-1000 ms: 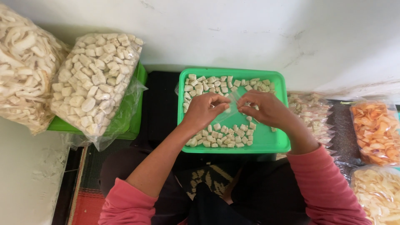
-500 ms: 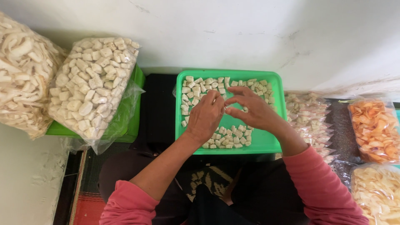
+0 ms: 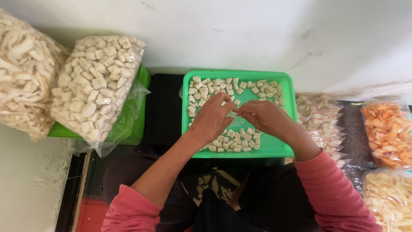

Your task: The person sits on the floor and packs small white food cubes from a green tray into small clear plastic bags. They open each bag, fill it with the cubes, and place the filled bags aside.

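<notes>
While both hands meet, fingers [image 3: 227, 101] pinch white pieces [image 3: 234, 141] over green tray [image 3: 283, 148].

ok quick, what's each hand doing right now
Left hand: fingers curled over the white pieces in the green tray; grip cannot be told.
Right hand: the same, fingertips meeting the left's.

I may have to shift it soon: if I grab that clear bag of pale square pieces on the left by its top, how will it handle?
The clear bag would likely sag and shift, since its thin plastic is wrinkled and stuffed with loose pieces. It is probably bulky yet light, as the pieces look dry and puffy. The loose plastic hanging over the green tub suggests it could slip or spill.
</notes>
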